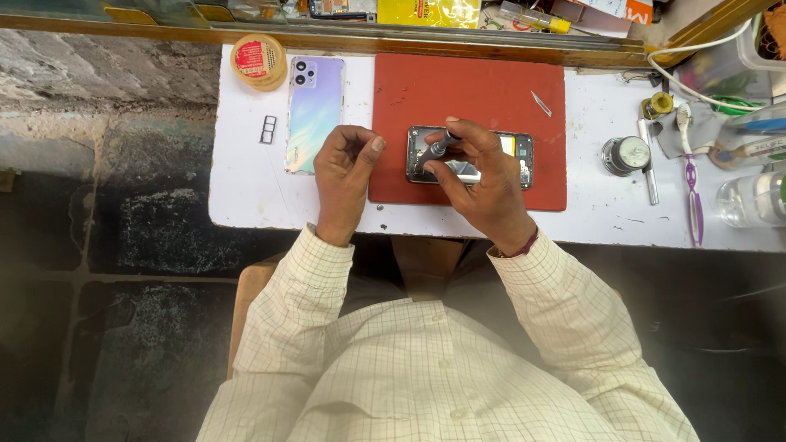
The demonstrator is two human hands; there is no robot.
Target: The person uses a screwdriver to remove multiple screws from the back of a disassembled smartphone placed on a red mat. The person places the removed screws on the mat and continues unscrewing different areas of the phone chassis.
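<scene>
opened smartphone (471, 157) lies flat mid red mat (467, 98), back off, internals exposed. i'd judge it light, rigid, fragile inside: hold by the frame edges, not the board. right hand (483, 176) fingers closed around a slim dark screwdriver (438, 148), tip down on the phone's left end. left hand (344, 172) loosely curled, thumb to fingertips; can't tell if it pinches anything. glossy lilac back cover (314, 113) and sim tray (268, 129) lie toward the bench's (246, 196) left edge; smooth, likely slippery.
</scene>
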